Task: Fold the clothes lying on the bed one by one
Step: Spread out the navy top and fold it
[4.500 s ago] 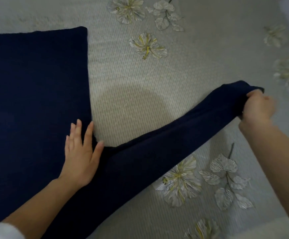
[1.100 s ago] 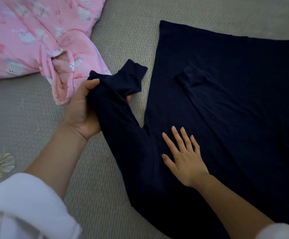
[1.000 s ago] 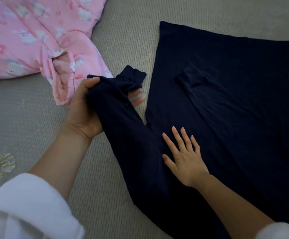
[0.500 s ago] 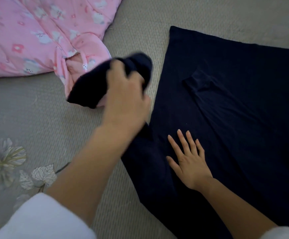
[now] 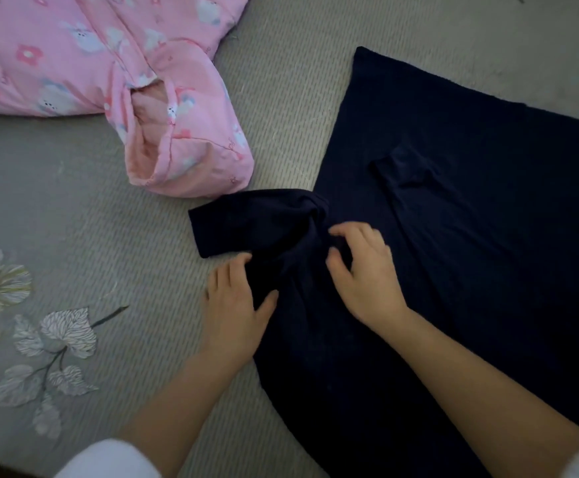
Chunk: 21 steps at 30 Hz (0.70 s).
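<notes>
Presently the navy sweater (image 5: 471,253) lies flat to the right of the pink jacket (image 5: 108,81), its long axis running away from the person. Its sleeve (image 5: 246,225) points left, with the cuff just below the jacket. The left hand (image 5: 236,305) presses the sleeve with fingers straight, and the right hand (image 5: 364,270) pinches bunched fabric.

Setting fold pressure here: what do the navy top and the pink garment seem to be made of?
Navy top: looks like a soft matte knit, faintly ribbed, limp and bunching at the sleeve. Pink garment: seems padded printed cotton, puffy with stitched seams and a paler lining; fibre cannot be confirmed.
</notes>
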Tool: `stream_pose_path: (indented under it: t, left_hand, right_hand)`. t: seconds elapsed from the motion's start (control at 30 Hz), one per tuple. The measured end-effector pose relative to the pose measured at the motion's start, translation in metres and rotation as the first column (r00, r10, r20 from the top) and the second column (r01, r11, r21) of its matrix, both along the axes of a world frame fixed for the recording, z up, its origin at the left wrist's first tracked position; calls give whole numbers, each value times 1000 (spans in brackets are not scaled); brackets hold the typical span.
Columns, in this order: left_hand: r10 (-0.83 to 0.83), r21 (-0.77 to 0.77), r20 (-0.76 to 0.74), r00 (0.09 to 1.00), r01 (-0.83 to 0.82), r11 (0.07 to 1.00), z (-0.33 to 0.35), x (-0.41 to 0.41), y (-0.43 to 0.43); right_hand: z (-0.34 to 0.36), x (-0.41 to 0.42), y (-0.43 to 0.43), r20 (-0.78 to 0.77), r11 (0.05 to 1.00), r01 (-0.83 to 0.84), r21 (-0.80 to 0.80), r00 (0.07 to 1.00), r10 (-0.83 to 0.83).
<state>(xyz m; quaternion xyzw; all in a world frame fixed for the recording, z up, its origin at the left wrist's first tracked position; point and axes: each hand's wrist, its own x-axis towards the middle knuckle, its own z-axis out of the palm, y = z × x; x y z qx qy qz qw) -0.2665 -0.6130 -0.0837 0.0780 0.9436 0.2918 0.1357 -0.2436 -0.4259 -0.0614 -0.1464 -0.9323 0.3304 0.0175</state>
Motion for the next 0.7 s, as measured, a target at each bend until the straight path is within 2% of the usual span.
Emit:
stream_pose_path:
  t: [0.1,0.17,0.23,0.27,0.3,0.33,0.37,0.4,0.43,0.47,0.5,0.57,0.67,0.7]
  left_hand:
    - [41,195,60,997,-52,980,-6,-6,-2]
    - [29,253,126,992,-61,966,-6,-6,-2]
    - [17,261,148,989,-56,964,-9,-4,-5]
    - [8,268,132,991,-43,962,-9,-3,-8]
    - [-6,273,115,993,-26,962,-8,-3,-10]
    - [-20,275,101,995,-9,961,-6,-2,-12]
    - [-36,274,92,995,10,962,-4,-3,-15]
    - [-52,270,85,995,27,963,0,-4,-17]
    - [-61,268,76,995,38,963,3,-5,-19]
    - [-64,274,64,996,44,961,7,-6,-20]
    - [-64,283,52,997,47,958,11,-7,-20]
    - [-82,259,16,996,75,963,20,-4,-19]
    - [-183,186,-50,982,189,964,32,11,-13]
    - [-242,166,-64,968,250,954,35,18,-8]
  right_hand:
    - [8,-55,-21,-112,996,-81,24,990,83]
    - [1,-81,-37,23,964,-239,115,971,238]
    - [-12,-91,-50,292,833,-450,323,884,364]
    - [-17,-91,-54,391,768,-508,390,847,361]
    - [-20,-92,-55,420,749,-508,426,844,334]
    - [-19,-93,-55,386,769,-477,425,864,323]
    - [-16,-96,-53,319,831,-421,364,894,314]
    - [-10,-101,-50,245,915,-329,236,931,271]
    - [-2,-106,-46,171,979,-196,57,968,183]
    - [11,-113,-38,75,990,-29,-136,996,39]
    - [23,-120,-24,-15,942,138,-306,989,-150]
    - [48,-128,16,-56,720,378,-582,865,-499]
    - [66,-112,91,130,266,471,-841,653,-746]
    - [63,-97,113,182,163,472,-866,602,-777]
